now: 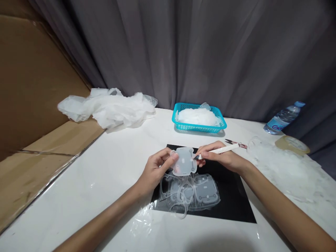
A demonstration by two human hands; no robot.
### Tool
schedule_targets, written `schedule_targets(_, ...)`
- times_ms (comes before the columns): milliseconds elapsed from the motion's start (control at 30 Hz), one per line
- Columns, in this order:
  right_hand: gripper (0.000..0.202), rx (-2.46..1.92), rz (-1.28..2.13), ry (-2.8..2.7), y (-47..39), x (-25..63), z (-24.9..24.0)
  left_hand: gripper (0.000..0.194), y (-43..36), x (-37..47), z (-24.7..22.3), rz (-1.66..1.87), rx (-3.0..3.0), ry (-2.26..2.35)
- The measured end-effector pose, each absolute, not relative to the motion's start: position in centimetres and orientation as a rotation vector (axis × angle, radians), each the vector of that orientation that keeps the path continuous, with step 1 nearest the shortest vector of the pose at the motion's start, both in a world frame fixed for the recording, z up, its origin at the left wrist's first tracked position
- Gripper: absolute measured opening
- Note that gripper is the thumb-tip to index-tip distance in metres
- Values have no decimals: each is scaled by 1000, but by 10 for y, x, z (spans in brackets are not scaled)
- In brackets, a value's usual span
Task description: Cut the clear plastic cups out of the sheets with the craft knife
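Pinched at its left edge by my left hand (160, 162) is a translucent, frosted plate-like silicone or plastic piece (183, 162) with rounded tabs. My right hand (220, 155) grips a white pen-like craft knife (223, 149), its dark tip touching or very near the piece's right edge. Beneath both hands lies a black mat (233, 196). On it rest similar translucent pieces (207, 189) and thin ring-like trimmings (181, 208), overlapping in a loose pile. Whether the tip cuts into the piece is too small to tell.
A turquoise basket (199, 128) with white material stands at the back. Crumpled white plastic (118, 108) lies back left beside cardboard (65, 138). To the right are thread snips (232, 141), a water bottle (283, 119), a tape roll (294, 144) and translucent scraps (291, 171).
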State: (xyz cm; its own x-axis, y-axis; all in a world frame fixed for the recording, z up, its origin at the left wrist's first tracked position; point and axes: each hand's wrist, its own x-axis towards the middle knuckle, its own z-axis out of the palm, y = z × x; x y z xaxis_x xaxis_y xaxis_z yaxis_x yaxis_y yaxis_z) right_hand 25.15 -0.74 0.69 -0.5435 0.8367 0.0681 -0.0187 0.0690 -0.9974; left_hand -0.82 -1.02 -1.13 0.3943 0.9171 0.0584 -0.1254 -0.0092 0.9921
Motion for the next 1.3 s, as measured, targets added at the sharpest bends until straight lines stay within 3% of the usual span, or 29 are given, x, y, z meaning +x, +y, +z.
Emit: schedule_targets(1300,28,-857,1621,-1623,-6,250,9,34,-9,-12,-12,897,1349,836)
